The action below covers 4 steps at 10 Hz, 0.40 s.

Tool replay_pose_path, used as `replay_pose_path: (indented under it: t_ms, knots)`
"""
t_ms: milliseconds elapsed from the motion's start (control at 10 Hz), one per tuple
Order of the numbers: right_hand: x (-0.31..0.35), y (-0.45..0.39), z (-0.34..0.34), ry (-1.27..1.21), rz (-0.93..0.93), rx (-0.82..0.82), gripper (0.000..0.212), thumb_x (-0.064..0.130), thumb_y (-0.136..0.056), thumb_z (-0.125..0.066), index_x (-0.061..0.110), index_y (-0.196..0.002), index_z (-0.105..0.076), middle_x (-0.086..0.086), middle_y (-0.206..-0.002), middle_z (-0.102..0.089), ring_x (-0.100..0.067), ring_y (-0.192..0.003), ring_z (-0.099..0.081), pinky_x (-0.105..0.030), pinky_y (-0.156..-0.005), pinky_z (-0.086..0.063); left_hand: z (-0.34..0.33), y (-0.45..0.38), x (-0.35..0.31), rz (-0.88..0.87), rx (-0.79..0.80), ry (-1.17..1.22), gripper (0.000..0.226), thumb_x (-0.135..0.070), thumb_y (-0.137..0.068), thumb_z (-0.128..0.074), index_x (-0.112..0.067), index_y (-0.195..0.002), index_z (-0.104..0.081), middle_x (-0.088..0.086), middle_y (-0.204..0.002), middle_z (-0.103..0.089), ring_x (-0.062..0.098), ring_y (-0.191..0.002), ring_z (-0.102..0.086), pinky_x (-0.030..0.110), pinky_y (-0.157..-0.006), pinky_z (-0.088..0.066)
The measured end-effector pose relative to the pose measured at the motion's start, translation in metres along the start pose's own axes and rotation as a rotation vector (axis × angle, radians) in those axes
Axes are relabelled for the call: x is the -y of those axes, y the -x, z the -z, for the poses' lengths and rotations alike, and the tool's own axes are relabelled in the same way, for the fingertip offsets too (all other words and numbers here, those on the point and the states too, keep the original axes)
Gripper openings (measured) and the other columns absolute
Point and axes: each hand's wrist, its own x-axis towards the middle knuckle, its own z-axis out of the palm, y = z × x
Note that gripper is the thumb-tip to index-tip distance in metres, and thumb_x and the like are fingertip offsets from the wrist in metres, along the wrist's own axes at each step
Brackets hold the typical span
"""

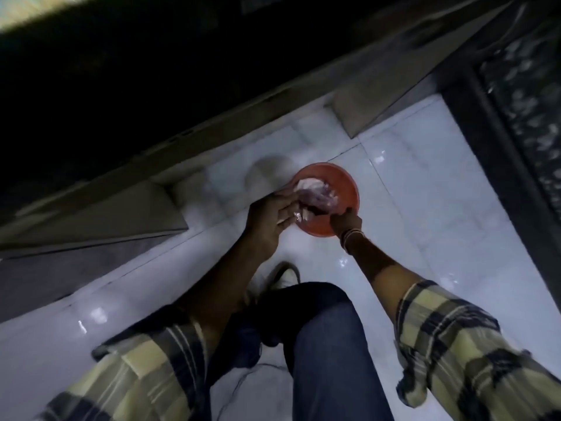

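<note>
An orange-red round bowl [346, 183] sits on the white tiled floor in front of me. Inside it lies a crumpled clear plastic bag [315, 196] with something pale and purplish in it. My left hand [270, 220] is at the bowl's left rim, its fingertips touching the bag; the picture is too blurred to tell whether they pinch it. My right hand [346, 221] reaches over the near rim with fingers curled down onto the bag. Threads or bangles circle the right wrist.
The glossy white floor [425, 208] stretches to the right and towards me. A stepped stone ledge [106, 214] runs diagonally at the left and back. At the right stands a dark frame with patterned glass [528, 95]. My knee in blue jeans [328, 329] and one shoe [285, 275] are below.
</note>
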Motion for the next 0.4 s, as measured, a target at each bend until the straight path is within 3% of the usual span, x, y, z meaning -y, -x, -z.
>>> replay_pose_path:
  t_ms: [200,300,400]
  knots:
    - [0.021,0.116,0.078,-0.031,0.001,0.007,0.036,0.016,-0.091,-0.062,-0.002,-0.122,-0.065,-0.029,-0.128,-0.065,-0.046,-0.121,-0.059,-0.041,-0.103,-0.048,-0.012,0.125,-0.031,0.017,-0.031,0.067,0.015,-0.009,-0.095,-0.062,-0.016,-0.101,-0.074,0.005,-0.101,-0.077,0.022,-0.102,-0.069,0.032,-0.081,-0.055]
    - [0.041,0.189,0.119,-0.051,0.091,0.062,0.014,0.015,-0.085,-0.062,0.006,-0.089,-0.071,-0.025,-0.092,-0.07,-0.047,-0.102,-0.069,-0.048,-0.092,-0.056,-0.028,0.204,-0.066,-0.003,-0.044,0.05,0.018,-0.003,-0.094,-0.06,-0.012,-0.1,-0.075,0.007,-0.097,-0.079,0.025,-0.098,-0.071,0.031,-0.074,-0.057]
    - [0.072,0.26,0.156,-0.072,0.195,0.064,0.018,0.014,-0.082,-0.06,0.002,-0.08,-0.074,-0.022,-0.081,-0.073,-0.044,-0.085,-0.071,-0.051,-0.081,-0.059,-0.043,0.282,-0.108,-0.059,-0.003,0.107,0.017,-0.005,-0.096,-0.058,-0.007,-0.106,-0.072,0.008,-0.099,-0.076,0.024,-0.089,-0.07,0.031,-0.073,-0.059]
